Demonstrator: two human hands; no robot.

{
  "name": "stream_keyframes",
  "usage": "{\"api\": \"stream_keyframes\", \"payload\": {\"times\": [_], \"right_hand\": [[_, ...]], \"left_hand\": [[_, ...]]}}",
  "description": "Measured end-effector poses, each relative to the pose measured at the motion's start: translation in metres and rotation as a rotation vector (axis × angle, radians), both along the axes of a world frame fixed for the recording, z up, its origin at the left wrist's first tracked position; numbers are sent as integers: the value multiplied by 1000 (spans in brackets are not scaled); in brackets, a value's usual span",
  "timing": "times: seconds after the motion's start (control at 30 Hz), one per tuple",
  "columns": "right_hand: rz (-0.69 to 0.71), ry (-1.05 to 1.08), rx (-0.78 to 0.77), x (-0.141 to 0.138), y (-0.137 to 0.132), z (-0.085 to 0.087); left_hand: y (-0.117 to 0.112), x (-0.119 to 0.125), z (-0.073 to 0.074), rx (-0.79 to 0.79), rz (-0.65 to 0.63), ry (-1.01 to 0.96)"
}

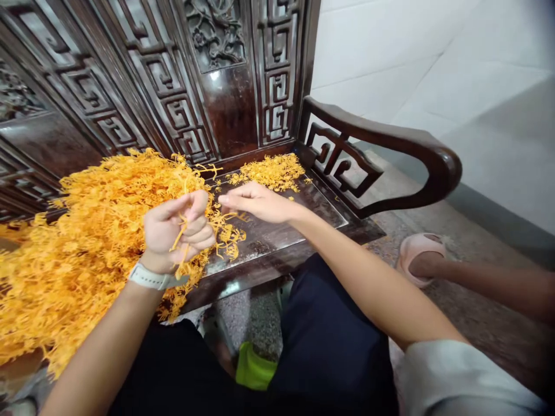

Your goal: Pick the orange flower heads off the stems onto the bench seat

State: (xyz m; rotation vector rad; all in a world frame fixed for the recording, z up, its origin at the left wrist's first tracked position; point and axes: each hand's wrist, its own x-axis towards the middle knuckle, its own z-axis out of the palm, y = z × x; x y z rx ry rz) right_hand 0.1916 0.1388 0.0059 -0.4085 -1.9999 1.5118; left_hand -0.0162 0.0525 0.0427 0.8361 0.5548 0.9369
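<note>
My left hand (182,228) is closed around a thin branched orange plastic piece (178,236), whose stem crosses the curled fingers. It is at the right side of a tall heap of similar tangled orange pieces (117,214). My right hand (260,202) is just to the right, its thumb and fingers drawn together and pointing at the left hand. Whatever lies between those fingertips is too small or hidden to make out. Below the hands, a few loose orange frames (229,240) lie on the dark wooden seat (269,231). Beyond the right hand is a smaller pile of tiny orange pieces (273,172).
The carved wooden backrest (229,110) rises behind the piles, and a curved armrest (407,144) bounds the seat at right. Another person's foot in a pink slipper (418,260) is on the floor at right. Something bright green (255,367) shows between my legs.
</note>
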Motion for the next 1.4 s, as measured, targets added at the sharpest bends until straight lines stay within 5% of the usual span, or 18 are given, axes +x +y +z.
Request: {"api": "stream_keyframes", "payload": {"times": [0.13,0.37,0.6,0.73,0.87,1.13,1.4], "right_hand": [[144,-4,-199,1,-6,-4],[-28,90,-190,-10,-8,-23],[-175,246,-433,-14,-9,-16],[-303,259,-365,-19,-6,-23],[-407,242,-288,-20,1,-32],[-334,-31,-181,-16,5,-35],[-229,-341,-45,-39,-4,-37]], "left_hand": [[8,-4,-4,-63,187,-61],[9,-10,-21,-183,355,-80],[11,-4,-37,-120,413,122],[12,-1,-53,1,442,293],[18,-11,-60,51,625,437],[22,-42,-42,141,925,464],[21,-31,-35,343,1072,397]]}}
